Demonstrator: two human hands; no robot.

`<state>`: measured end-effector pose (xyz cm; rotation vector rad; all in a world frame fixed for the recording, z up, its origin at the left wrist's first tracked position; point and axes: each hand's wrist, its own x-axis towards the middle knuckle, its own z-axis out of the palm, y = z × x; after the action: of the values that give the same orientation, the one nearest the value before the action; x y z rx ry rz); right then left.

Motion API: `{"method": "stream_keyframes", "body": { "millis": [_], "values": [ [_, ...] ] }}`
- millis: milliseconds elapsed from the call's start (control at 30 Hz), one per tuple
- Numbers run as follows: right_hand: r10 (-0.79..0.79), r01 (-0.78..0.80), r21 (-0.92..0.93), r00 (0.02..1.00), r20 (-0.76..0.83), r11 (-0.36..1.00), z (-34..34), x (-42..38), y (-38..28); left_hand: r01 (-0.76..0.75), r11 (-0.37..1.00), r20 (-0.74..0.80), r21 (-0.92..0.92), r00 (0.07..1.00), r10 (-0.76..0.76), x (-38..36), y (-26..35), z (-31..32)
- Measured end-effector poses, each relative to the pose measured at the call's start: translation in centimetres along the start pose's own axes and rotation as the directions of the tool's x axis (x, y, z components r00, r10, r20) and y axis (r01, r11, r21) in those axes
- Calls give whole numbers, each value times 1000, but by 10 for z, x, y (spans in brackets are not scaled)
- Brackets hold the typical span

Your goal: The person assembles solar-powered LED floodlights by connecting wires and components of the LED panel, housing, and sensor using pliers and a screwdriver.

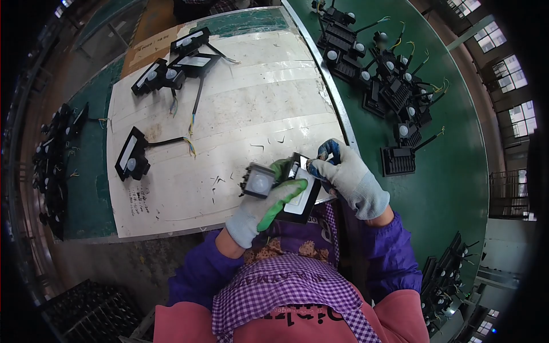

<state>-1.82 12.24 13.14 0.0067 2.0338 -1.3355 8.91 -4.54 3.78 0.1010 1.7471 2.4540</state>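
My left hand (267, 207), in a white glove with green fingers, is closed around a black floodlight (311, 201) with a pale front panel. A square motion sensor (260, 182) with a round lens juts out on the left side of this floodlight. Gloved in white and blue, my right hand (350, 178) has its fingers pinched together at the floodlight's upper right edge. Whether a small part sits between those fingers is hidden. The floodlight is tilted, just above the near edge of the white board (229, 143).
On the board lie another floodlight (132, 155) with loose wires, a group of floodlights (177, 63), and small dark scraps (257, 145). Many more floodlights (394, 86) cover the green table (452, 143) at right. Others (57, 166) line the left side. A dark crate (97, 314) stands lower left.
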Motion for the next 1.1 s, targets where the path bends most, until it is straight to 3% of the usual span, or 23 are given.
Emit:
{"method": "stream_keyframes", "body": {
  "millis": [33,100,200,233,333,400,433,533,600,700,800,867,967,1033,1100],
  "values": [
    [17,-17,13,1000,-5,1000,4,-2,-4,81,997,5,1,997,-81,0,12,3],
    [34,-33,37,999,-24,999,7,-6,-8,52,998,20,-30,998,-52,1,8,4],
    [7,-5,53,999,-33,999,7,-3,-7,-209,977,54,45,977,207,3,-12,-5],
    [-2,3,43,1000,-29,999,0,-1,4,-244,955,91,169,969,231,2,-5,-6],
    [-20,21,45,999,-33,999,0,-4,6,-146,988,128,56,982,138,3,-11,-9],
    [-70,71,4,996,-62,997,12,-10,-8,-243,960,214,139,954,211,5,-15,-13],
    [2,-2,22,1000,-21,1000,10,-14,-18,-313,926,243,212,935,260,5,-17,-16],
    [-254,270,82,953,-165,959,-7,-12,1,-591,583,289,558,796,531,4,-16,-23],
    [-172,226,164,943,-286,960,-18,-17,4,-496,635,197,593,853,483,-5,-24,-24],
    [-109,171,322,973,-202,931,-13,-14,28,-542,627,210,560,825,525,0,-24,-21],
    [-79,128,393,987,-140,911,0,-15,31,-492,696,200,523,865,461,-2,-26,-22],
    [-58,96,448,994,-97,889,2,-15,28,-345,850,133,397,938,319,-6,-32,-24],
    [-54,89,423,994,-94,902,-2,-11,32,-373,861,144,345,928,344,-5,-47,-28],
    [-74,106,428,993,-92,898,-2,-9,33,-292,928,121,229,955,271,-5,-43,-27],
    [-89,122,451,992,-94,884,-1,-9,33,-79,996,84,35,994,76,-8,-36,-24]
  ]
}}
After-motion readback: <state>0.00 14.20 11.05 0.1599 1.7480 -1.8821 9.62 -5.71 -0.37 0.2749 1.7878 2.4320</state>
